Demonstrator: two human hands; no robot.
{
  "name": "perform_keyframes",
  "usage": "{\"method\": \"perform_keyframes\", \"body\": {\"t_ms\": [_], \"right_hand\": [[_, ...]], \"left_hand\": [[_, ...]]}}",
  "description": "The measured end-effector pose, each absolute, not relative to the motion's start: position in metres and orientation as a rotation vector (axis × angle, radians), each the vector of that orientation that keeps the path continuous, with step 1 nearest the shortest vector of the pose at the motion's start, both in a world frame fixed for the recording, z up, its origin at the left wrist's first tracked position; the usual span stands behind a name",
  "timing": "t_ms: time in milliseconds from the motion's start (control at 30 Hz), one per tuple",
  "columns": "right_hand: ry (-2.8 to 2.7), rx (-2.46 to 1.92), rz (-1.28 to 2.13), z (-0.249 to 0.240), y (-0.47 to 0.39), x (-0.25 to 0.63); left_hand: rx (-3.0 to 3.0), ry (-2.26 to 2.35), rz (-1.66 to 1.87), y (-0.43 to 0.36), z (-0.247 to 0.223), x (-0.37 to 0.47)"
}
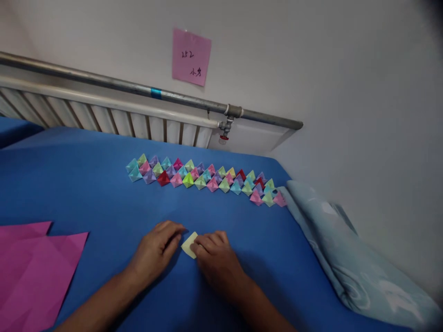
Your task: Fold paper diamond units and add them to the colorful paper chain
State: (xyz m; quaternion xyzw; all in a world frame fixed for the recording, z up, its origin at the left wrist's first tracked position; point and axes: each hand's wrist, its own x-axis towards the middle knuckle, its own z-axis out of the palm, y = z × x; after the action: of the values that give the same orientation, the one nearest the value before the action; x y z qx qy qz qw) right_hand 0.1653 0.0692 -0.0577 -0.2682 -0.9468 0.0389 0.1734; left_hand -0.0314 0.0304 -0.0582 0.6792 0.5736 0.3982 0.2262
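Observation:
A small pale yellow piece of folded paper (pixel 188 245) lies on the blue surface between my hands. My right hand (pixel 216 251) has its curled fingers on the paper's right side, covering part of it. Just left of the paper is my left hand (pixel 157 249), its thumb and fingers apart with nothing seen between them. Beyond both hands, several small folded paper pieces (pixel 200 182) in pink, green, blue, purple and red stand in staggered rows.
Large magenta paper sheets (pixel 44 272) lie at the left on the blue surface (pixel 110 203). A folded light-blue blanket (pixel 339 249) borders the right side. Behind are a white radiator (pixel 138 124), a metal pipe (pixel 117 84) and a pink note (pixel 191 57) on the wall.

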Motion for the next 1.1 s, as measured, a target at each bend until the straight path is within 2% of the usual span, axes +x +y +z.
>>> {"method": "perform_keyframes", "body": {"t_ms": [167, 400, 800, 1100], "right_hand": [[-2.732, -0.781, 0.274, -0.049, 0.07, 0.17], [-2.684, -0.783, 0.499, -0.043, 0.071, 0.177], [-2.627, -0.825, 0.65, -0.039, 0.079, 0.186], [-2.709, -0.888, 0.537, -0.04, 0.079, 0.186]], "left_hand": [[2.208, 1.444, 0.824, 0.024, -0.056, -0.027], [2.335, 1.457, 0.587, 0.025, -0.052, -0.029], [2.314, 1.436, 0.645, 0.029, -0.057, -0.035], [2.36, 1.435, 0.745, 0.028, -0.064, -0.035]]}}
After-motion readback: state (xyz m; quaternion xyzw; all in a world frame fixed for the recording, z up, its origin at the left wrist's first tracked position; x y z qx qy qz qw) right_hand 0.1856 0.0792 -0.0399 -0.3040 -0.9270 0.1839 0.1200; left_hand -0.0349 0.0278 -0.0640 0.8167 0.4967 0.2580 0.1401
